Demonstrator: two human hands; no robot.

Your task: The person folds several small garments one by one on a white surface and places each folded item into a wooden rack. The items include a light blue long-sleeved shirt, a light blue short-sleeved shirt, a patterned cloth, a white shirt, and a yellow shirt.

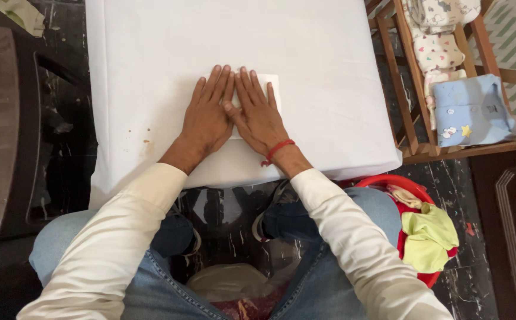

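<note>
Dark glossy stone floor (62, 118), person seated at a desk (151, 47) covered in a white sheet with a few small brown specks near its front left part. Both hands lie flat, palms down, side by side at the middle of the desk on a small folded white cloth (271, 83); only its far right corner and a strip between the hands show. Left hand (207, 115) fingers stretched out, close together, pointing away. Right hand (259, 112) fingers slightly fanned, thumb touching the left hand; red thread band (277, 149) on that wrist. Neither hand is pinching anything, both just press down. Cream long sleeves, blue jeans. To the right, just beside the desk, a wooden rack (409, 118) holds folded baby clothes: a light blue shirt (471, 109) in front, patterned white pieces behind. On the floor by the right knee, a red basket (388, 181) with a yellow-green cloth (429, 237) and other garments.
</note>
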